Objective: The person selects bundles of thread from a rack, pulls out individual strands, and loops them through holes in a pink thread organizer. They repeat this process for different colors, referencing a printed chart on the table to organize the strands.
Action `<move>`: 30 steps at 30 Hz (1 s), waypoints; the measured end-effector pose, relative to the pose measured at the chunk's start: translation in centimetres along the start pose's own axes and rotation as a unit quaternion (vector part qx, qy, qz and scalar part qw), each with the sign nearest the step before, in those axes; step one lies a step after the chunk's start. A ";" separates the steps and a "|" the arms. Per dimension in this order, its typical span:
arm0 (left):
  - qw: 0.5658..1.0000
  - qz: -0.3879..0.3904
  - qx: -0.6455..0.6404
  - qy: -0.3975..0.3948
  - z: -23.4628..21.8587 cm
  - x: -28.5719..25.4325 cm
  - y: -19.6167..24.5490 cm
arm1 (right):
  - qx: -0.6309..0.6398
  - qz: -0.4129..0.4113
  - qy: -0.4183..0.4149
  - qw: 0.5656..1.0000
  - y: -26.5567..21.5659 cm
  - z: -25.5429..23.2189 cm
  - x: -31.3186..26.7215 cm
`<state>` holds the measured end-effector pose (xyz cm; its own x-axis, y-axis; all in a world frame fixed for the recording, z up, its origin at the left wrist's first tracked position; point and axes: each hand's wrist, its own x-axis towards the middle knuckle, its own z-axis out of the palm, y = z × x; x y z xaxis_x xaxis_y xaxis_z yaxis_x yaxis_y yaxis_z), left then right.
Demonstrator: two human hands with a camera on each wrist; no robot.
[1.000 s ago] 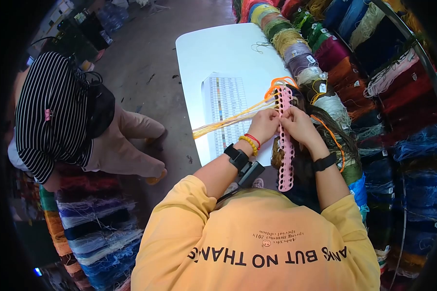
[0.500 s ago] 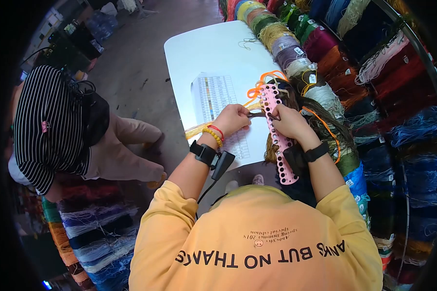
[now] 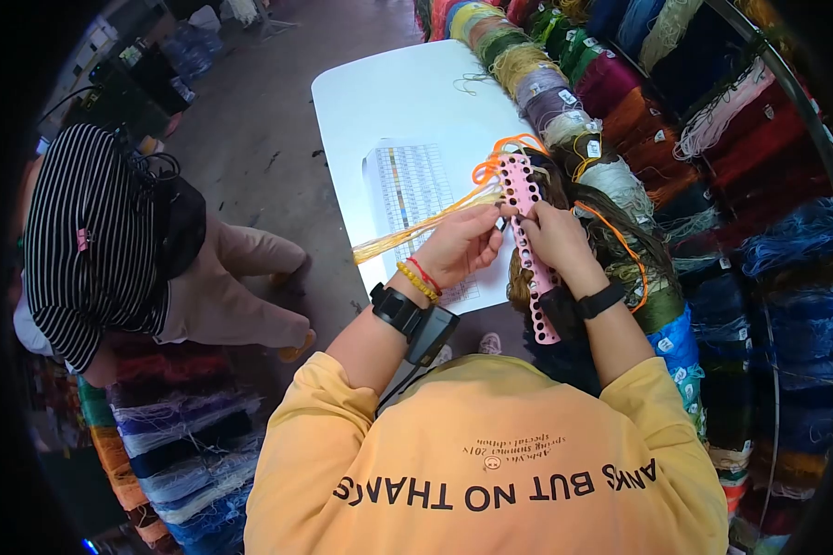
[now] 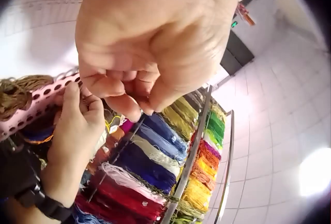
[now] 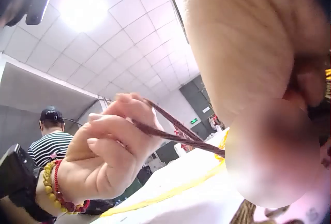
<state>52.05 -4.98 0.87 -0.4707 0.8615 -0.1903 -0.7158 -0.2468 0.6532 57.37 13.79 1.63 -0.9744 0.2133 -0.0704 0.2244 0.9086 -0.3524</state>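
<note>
A pink strip with rows of holes point(image 3: 546, 319) hangs lengthwise over the table's right side. My right hand point(image 3: 564, 242) grips it at mid-length, fingertips at its left edge. Just to the left, my left hand point(image 3: 462, 242) is turned partly palm up, fingertips close to the strip. In the right wrist view, a dark brown thread strand point(image 5: 170, 133) runs doubled from the left hand's pinched fingers to the right hand's fingertips. Yellow and orange threads point(image 3: 402, 244) trail left from the strip's upper part, and an orange loop point(image 3: 487, 169) lies by its top end.
A printed chart point(image 3: 402, 190) lies on the white table point(image 3: 379, 92). Thread hanks with small tags point(image 3: 564, 120) line the right edge, and racks of coloured hanks point(image 3: 768, 250) stand beyond. At left, a person in a striped top point(image 3: 79, 213) stands facing away.
My left hand first drew a dark strand out leftward from the strip. It has since come back close to the strip, palm turning up. The strip has shifted left.
</note>
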 end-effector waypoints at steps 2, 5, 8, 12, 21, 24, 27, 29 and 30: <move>0.999 -0.011 0.037 0.027 -0.4 1.1 -0.8 | 0.059 -0.049 0.050 0.996 -0.7 -0.2 -1.3; 0.999 -0.017 -0.024 0.042 0.4 1.6 -1.6 | 0.076 -0.153 0.113 0.979 -2.1 -0.2 -3.1; 0.999 0.025 0.029 0.035 -0.4 2.0 -1.8 | 0.022 -0.172 0.151 0.973 -2.0 -0.4 -2.8; 0.949 0.016 0.253 0.189 0.6 0.7 -1.7 | -0.077 -0.154 0.148 0.974 -1.5 0.5 -1.6; 0.958 0.106 -0.062 0.258 -3.7 -3.7 -0.2 | -0.096 -0.128 0.140 0.977 -0.7 1.2 -1.0; 0.931 0.148 0.002 0.335 -4.9 -7.4 1.8 | -0.079 -0.121 0.146 0.979 -0.6 1.3 -0.9; 0.912 0.183 0.010 0.368 -8.0 -13.3 4.0 | -0.074 -0.110 0.137 0.982 -0.8 1.1 -0.9; 0.855 0.234 0.058 0.459 -10.5 -17.3 5.2 | -0.079 -0.103 0.138 0.982 -0.8 1.2 -0.8; 0.833 0.262 0.044 0.486 -12.6 -19.4 5.9 | -0.082 -0.098 0.137 0.982 -0.8 1.3 -0.8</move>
<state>50.46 -28.78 -0.82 -0.9325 -0.1303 -0.3368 -0.2597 -0.4061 0.8761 57.97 12.40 0.77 -0.9643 0.0963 0.2466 0.0527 0.9827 -0.1777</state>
